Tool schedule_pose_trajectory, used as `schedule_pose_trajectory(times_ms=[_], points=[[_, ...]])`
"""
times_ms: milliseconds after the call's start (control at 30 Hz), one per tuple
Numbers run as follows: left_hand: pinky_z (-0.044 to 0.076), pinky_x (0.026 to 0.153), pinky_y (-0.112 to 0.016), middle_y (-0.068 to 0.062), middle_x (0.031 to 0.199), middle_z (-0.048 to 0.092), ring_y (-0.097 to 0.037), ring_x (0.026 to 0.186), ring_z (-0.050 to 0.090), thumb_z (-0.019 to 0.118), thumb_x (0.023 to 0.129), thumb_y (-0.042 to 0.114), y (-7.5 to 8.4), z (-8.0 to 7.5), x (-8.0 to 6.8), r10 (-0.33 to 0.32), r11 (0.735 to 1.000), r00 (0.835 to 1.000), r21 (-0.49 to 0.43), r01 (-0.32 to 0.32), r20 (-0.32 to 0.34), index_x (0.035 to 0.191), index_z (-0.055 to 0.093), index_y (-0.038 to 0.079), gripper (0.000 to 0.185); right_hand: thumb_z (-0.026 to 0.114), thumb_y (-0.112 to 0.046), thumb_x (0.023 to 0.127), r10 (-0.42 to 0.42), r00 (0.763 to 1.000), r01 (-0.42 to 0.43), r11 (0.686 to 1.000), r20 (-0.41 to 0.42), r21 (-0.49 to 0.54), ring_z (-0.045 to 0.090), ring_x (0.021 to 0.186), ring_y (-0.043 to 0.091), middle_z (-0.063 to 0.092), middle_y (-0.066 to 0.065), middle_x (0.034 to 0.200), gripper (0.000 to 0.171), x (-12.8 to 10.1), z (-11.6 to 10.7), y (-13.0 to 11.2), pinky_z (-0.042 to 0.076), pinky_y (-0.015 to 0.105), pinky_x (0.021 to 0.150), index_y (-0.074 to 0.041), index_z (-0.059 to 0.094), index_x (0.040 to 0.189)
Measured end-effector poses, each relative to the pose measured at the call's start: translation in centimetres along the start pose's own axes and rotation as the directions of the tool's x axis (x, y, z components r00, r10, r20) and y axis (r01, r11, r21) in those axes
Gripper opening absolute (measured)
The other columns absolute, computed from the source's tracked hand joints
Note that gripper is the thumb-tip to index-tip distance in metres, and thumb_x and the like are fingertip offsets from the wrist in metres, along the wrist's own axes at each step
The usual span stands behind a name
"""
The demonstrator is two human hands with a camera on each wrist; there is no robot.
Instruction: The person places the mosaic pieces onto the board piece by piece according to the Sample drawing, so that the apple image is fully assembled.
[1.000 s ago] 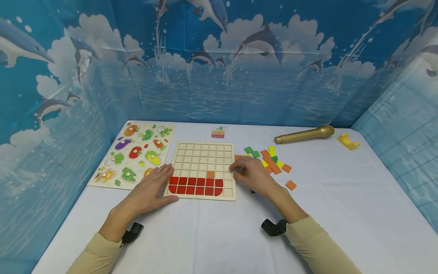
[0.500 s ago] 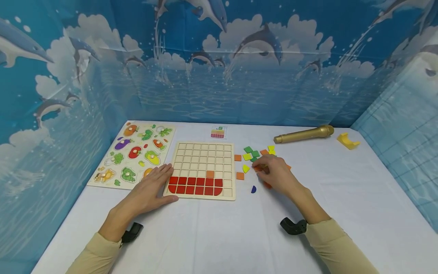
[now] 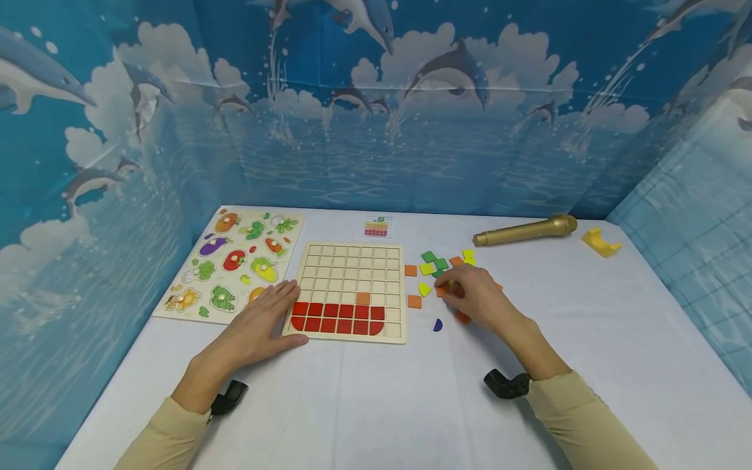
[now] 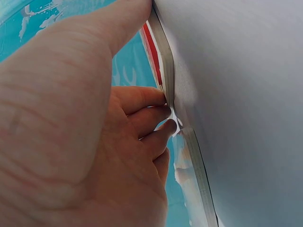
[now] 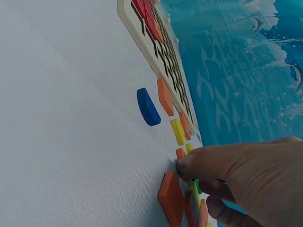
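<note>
A wooden grid board (image 3: 351, 267) lies on the white table, with two rows of red tiles (image 3: 337, 318) and one orange tile (image 3: 363, 298) set in it. My left hand (image 3: 249, 333) rests along the board's left edge, fingers extended and thumb at the near corner. To the right of the board, my right hand (image 3: 482, 301) is down among loose tiles, thumb and fingers pinching an orange square tile (image 5: 179, 153). A blue half-round piece (image 3: 437, 325) lies nearer to me. The right hand covers some of the tiles.
Left of the board lies a vegetable puzzle (image 3: 243, 241). A small picture card (image 3: 378, 227) is behind the board. Further right are a gold microphone (image 3: 525, 231) and a yellow stand (image 3: 601, 243). Green tiles (image 3: 428, 256) and yellow tiles (image 3: 468, 254) lie scattered.
My right hand has moved right, from the board's right edge to the loose tiles, uncovering the blue piece and several tiles. The left hand has stayed in place.
</note>
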State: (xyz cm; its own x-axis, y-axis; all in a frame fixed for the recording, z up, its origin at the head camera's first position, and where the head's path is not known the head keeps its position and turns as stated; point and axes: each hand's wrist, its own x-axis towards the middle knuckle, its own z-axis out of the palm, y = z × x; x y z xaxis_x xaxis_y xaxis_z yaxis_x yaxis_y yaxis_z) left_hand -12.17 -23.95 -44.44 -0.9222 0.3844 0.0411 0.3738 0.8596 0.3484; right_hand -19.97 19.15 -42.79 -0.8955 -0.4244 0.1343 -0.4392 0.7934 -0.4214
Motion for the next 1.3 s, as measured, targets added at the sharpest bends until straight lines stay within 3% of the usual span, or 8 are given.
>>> schedule_pose_trajectory(times_ms=[200,433,700,1033,1300], points=[[0.021,0.13,-0.06,-0.018,0.17,0.034,-0.041,0.159,0.028,0.079,0.09,0.054,0.0,0.0,-0.1,0.006,1.0,1.0,0.003,-0.006,-0.012,0.161,0.038,0.001,0.098,0.086,-0.012,0.088,-0.001,1.0,0.001,1.0,0.017,0.003,0.054,0.079,0.018,0.064,-0.001,0.086,0.023,0.2,0.1,0.0,0.047,0.031,0.069,-0.012,0.08,0.11],[0.019,0.131,-0.059,-0.016,0.171,0.032,-0.04,0.16,0.026,0.079,0.09,0.054,0.1,-0.1,0.0,0.002,1.0,1.0,0.001,-0.002,0.003,0.162,0.037,0.001,0.098,0.086,-0.01,0.085,-0.019,1.0,0.019,1.0,-0.018,0.022,0.055,0.083,0.02,0.067,0.001,0.092,0.023,0.1,0.1,-0.2,0.048,0.034,0.072,-0.012,0.08,0.107],[0.02,0.131,-0.058,-0.016,0.171,0.033,-0.04,0.16,0.027,0.079,0.09,0.053,0.2,-0.1,0.0,0.004,1.0,1.0,0.003,-0.004,0.003,0.162,0.038,0.001,0.098,0.085,-0.012,0.086,-0.056,0.996,0.061,0.996,-0.065,0.07,0.067,0.102,0.023,0.076,0.001,0.104,0.026,0.7,0.4,-1.3,0.057,0.045,0.093,-0.009,0.079,0.112],[0.021,0.131,-0.058,-0.017,0.171,0.033,-0.041,0.16,0.027,0.08,0.089,0.053,0.1,-0.2,-0.1,-0.009,1.0,1.0,-0.001,0.009,0.001,0.162,0.038,0.001,0.099,0.083,-0.01,0.088,-0.148,0.988,0.153,0.981,-0.053,0.119,0.07,0.096,0.021,0.076,0.003,0.104,0.023,3.4,1.8,-4.7,0.061,0.04,0.087,-0.007,0.079,0.11],[0.022,0.13,-0.06,-0.018,0.17,0.034,-0.042,0.159,0.029,0.078,0.09,0.054,0.2,-0.1,-0.1,0.005,1.0,1.0,-0.001,-0.005,-0.01,0.161,0.039,0.001,0.097,0.08,-0.008,0.09,-0.14,0.99,0.139,0.976,-0.009,0.167,0.067,0.097,0.02,0.076,0.004,0.109,0.021,5.2,3.4,-6.5,0.059,0.038,0.087,-0.008,0.079,0.11]])
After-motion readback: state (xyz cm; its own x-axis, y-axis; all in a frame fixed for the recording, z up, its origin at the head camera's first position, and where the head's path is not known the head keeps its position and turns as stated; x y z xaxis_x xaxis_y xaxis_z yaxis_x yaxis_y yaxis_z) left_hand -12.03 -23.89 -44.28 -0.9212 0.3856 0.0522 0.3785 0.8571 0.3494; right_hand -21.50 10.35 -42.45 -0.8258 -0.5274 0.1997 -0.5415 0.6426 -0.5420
